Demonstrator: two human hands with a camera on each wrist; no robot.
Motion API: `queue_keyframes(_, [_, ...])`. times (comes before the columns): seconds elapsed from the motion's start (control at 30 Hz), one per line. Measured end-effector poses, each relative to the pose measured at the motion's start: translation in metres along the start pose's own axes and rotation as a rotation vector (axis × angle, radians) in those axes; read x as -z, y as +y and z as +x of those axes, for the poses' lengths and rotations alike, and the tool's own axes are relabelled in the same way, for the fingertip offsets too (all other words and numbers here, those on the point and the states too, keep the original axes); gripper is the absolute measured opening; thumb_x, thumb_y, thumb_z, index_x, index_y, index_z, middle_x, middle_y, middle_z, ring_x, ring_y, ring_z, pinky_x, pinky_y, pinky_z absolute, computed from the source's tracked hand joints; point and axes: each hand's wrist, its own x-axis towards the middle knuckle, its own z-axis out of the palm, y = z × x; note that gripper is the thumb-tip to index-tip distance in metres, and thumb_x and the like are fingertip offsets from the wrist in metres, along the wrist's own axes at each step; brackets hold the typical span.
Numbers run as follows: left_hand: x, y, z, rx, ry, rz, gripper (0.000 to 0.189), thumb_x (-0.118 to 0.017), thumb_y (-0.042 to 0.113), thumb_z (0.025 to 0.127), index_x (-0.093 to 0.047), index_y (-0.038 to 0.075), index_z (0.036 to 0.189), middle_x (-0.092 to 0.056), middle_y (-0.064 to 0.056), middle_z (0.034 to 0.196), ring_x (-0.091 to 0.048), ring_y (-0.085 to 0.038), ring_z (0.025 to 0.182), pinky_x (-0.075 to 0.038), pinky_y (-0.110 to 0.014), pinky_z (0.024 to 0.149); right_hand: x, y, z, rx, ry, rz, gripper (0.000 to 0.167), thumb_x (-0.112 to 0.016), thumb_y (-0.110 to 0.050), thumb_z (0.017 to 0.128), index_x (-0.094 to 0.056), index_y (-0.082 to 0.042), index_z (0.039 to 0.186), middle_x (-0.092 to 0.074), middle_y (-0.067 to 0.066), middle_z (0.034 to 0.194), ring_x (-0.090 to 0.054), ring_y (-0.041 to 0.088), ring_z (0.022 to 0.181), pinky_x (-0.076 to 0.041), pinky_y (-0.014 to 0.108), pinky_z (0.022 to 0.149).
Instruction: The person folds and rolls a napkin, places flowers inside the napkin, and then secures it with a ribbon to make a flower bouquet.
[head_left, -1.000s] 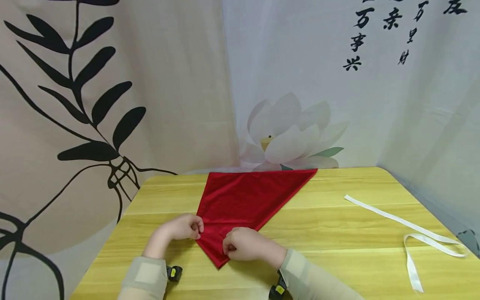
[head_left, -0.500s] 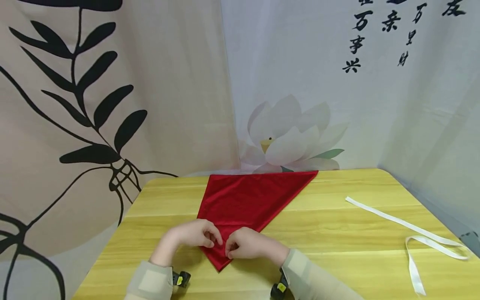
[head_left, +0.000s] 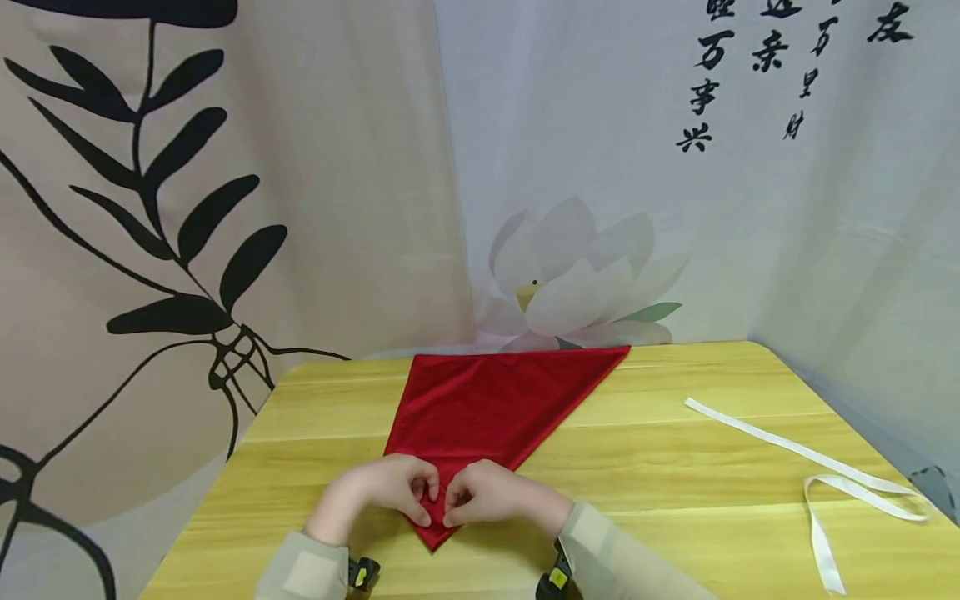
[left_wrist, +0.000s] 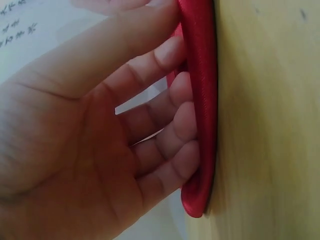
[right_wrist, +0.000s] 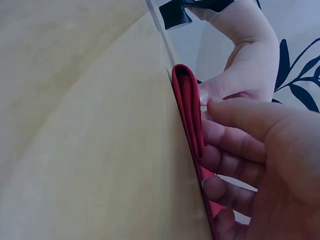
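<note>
A red satin cloth (head_left: 495, 400) lies folded on the wooden table, its narrow tip pointing toward the person. My left hand (head_left: 386, 487) is on the left side of this tip, thumb and fingers loosely bent and apart, fingertips touching the fabric. Close beside it, my right hand (head_left: 491, 496) rests its fingertips on the tip's right side. In the left wrist view the fingertips (left_wrist: 186, 120) press against the cloth (left_wrist: 204, 100). The right wrist view shows a rolled, layered fold (right_wrist: 186, 95) at the cloth's edge, with the right fingers (right_wrist: 215, 155) against it.
A white ribbon (head_left: 795, 447) lies loosely looped on the right side of the table (head_left: 637, 467). Behind the table hangs a pale curtain (head_left: 360, 208) printed with leaves, a lotus and black characters. Each wrist carries a small black camera (head_left: 363, 573).
My left hand has moved right and toward the person, from the cloth's left edge onto its near tip beside the right hand. The right hand has barely moved.
</note>
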Motion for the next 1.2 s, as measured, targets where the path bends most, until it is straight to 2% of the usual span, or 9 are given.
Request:
queue_keyframes(0.07, [-0.001, 0.001, 0.000, 0.010, -0.007, -0.005, 0.026, -0.084, 0.009, 0.068, -0.062, 0.012, 0.082, -0.053, 0.006, 0.066, -0.048, -0.004, 0.062, -0.040, -0.024, 0.058, 0.000, -0.001, -0.001, -0.015, -0.011, 0.028, 0.014, -0.076, -0.021, 0.083, -0.068, -0.015, 0.072, -0.051, -0.021, 0.060, -0.043, -0.008, 0.057, -0.038, 0.011, 0.056])
queue_keyframes(0.17, [-0.002, 0.001, 0.001, 0.026, -0.005, 0.014, 0.029, -0.084, 0.009, 0.067, -0.060, 0.012, 0.082, -0.053, 0.007, 0.067, -0.048, -0.004, 0.062, -0.041, -0.023, 0.057, 0.000, -0.002, -0.001, -0.034, -0.018, 0.016, 0.017, -0.079, -0.025, 0.080, -0.066, -0.018, 0.072, -0.050, -0.020, 0.058, -0.043, -0.007, 0.055, -0.037, 0.012, 0.054])
queue_keyframes(0.37, [-0.003, 0.002, 0.003, 0.036, 0.002, 0.040, 0.030, -0.085, 0.011, 0.068, -0.059, 0.013, 0.082, -0.052, 0.008, 0.068, -0.047, -0.005, 0.063, -0.041, -0.024, 0.058, 0.000, -0.001, 0.002, -0.051, -0.029, -0.104, 0.024, -0.088, -0.029, 0.067, -0.066, -0.023, 0.074, -0.050, -0.018, 0.062, -0.044, -0.004, 0.058, -0.037, 0.013, 0.057])
queue_keyframes(0.5, [-0.002, 0.003, 0.003, 0.039, -0.006, 0.042, 0.029, -0.085, 0.012, 0.068, -0.059, 0.013, 0.082, -0.052, 0.007, 0.069, -0.047, -0.005, 0.064, -0.040, -0.024, 0.059, 0.000, -0.002, 0.003, -0.046, -0.053, -0.155, 0.027, -0.089, -0.025, 0.063, -0.065, -0.023, 0.076, -0.050, -0.017, 0.064, -0.045, -0.003, 0.060, -0.037, 0.014, 0.059])
queue_keyframes(0.7, [-0.002, 0.002, 0.003, 0.035, -0.026, 0.032, 0.031, -0.085, 0.011, 0.068, -0.059, 0.013, 0.084, -0.053, 0.003, 0.070, -0.047, -0.004, 0.063, -0.040, -0.024, 0.058, 0.000, -0.006, 0.003, -0.069, -0.053, -0.159, 0.024, -0.086, -0.021, 0.068, -0.063, -0.024, 0.073, -0.048, -0.015, 0.060, -0.044, -0.002, 0.057, -0.036, 0.015, 0.055])
queue_keyframes(0.93, [-0.001, 0.001, -0.003, 0.018, -0.077, -0.009, 0.041, -0.087, 0.007, 0.062, -0.057, 0.014, 0.089, -0.054, -0.002, 0.078, -0.046, -0.006, 0.069, -0.040, -0.023, 0.061, -0.001, -0.012, 0.002, -0.092, -0.036, -0.227, 0.020, -0.083, -0.021, 0.071, -0.064, -0.027, 0.071, -0.047, -0.018, 0.057, -0.043, -0.003, 0.057, -0.035, 0.015, 0.055])
queue_keyframes(1.1, [0.000, -0.001, -0.003, 0.003, -0.105, 0.036, 0.049, -0.086, 0.001, 0.059, -0.055, 0.018, 0.093, -0.052, 0.003, 0.082, -0.048, -0.007, 0.075, -0.042, -0.023, 0.065, -0.002, -0.005, 0.004, -0.060, -0.026, -0.249, 0.018, -0.082, -0.023, 0.073, -0.064, -0.026, 0.071, -0.046, -0.020, 0.058, -0.043, -0.005, 0.057, -0.034, 0.013, 0.056])
queue_keyframes(1.2, [0.000, -0.001, -0.002, 0.011, -0.103, 0.067, 0.045, -0.084, -0.002, 0.058, -0.057, 0.018, 0.088, -0.050, 0.004, 0.082, -0.047, -0.007, 0.076, -0.042, -0.023, 0.064, -0.002, 0.000, 0.006, -0.044, -0.029, -0.227, 0.018, -0.081, -0.024, 0.075, -0.064, -0.026, 0.071, -0.046, -0.020, 0.059, -0.043, -0.005, 0.058, -0.034, 0.013, 0.057])
